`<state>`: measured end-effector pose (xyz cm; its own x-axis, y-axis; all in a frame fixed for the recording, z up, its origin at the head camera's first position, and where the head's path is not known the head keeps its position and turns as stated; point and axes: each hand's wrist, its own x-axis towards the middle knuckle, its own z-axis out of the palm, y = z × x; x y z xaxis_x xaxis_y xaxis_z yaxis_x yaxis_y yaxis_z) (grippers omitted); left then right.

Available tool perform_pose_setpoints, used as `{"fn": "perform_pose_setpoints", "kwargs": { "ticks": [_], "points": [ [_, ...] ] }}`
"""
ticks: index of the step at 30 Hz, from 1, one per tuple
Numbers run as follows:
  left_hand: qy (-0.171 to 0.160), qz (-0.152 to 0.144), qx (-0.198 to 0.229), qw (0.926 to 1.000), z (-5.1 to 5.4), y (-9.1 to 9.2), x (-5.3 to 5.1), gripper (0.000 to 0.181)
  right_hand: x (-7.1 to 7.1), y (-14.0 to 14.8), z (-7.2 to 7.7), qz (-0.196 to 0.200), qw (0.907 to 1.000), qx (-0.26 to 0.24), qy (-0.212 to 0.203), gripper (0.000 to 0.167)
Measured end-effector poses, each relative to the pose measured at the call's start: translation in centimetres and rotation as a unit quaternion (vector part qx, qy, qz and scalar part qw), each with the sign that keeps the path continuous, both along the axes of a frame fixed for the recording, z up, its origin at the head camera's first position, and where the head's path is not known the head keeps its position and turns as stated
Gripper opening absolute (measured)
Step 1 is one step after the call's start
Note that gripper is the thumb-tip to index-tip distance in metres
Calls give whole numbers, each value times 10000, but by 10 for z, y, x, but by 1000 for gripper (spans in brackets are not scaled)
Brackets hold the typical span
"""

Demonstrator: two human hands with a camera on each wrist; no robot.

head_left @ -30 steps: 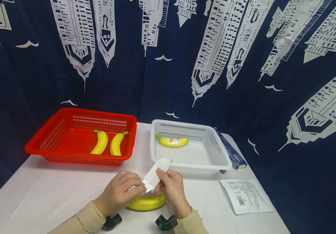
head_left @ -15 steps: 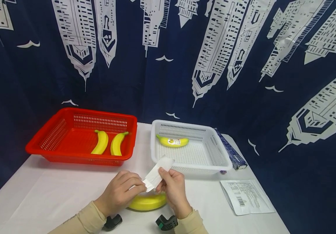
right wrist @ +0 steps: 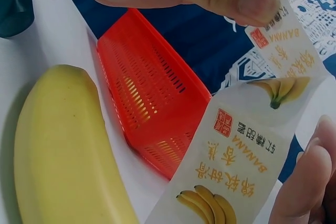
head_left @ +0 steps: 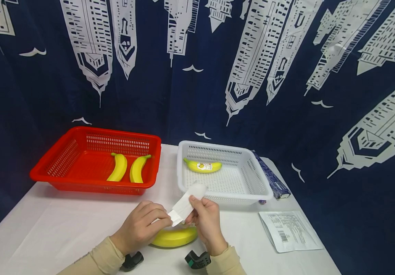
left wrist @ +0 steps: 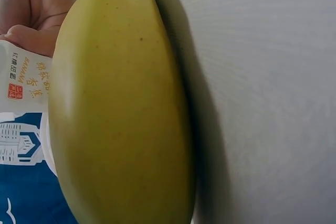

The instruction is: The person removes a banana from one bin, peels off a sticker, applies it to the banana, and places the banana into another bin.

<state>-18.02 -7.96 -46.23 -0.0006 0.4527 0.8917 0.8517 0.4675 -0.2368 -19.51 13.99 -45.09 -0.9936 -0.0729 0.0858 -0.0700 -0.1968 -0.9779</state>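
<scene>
Right hand [head_left: 207, 221] edges rightward; with left hand [head_left: 141, 228], I pinch white, banana-printed paper strip [head_left: 183, 207]. Best peel slowly; label edge unclear.

2 beige sleeves [head_left: 106, 253], 2 black wrist devices [head_left: 198, 261]

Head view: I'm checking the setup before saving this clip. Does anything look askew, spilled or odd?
The backdrop cloth behind the table looks odd: its skyline print appears upside down, tapering downward. Nothing else stands out; the left hand and right hand hold the label strip, and no spill shows.
</scene>
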Motion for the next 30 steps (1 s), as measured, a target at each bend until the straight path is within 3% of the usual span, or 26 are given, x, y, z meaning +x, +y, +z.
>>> {"fn": "perform_pose_setpoints", "kwargs": {
  "ticks": [6,12,18,24,30],
  "points": [
    [-55,70,6,10000,-1,0,0,16,-1,2,-1,3,10000,4,13,39],
    [-60,60,-23,10000,-1,-1,0,2,-2,2,1,-145,9999,55,37,36],
    [14,-1,-30,10000,0,-1,0,1,-3,4,2,-117,9999,23,-17,36],
    [-67,17,-18,10000,0,-1,1,14,-4,5,1,-35,9999,-47,-116,36],
    [-103,62,-41,9999,0,-1,2,13,-5,6,2,-115,9998,-97,-146,35]
  ]
}}
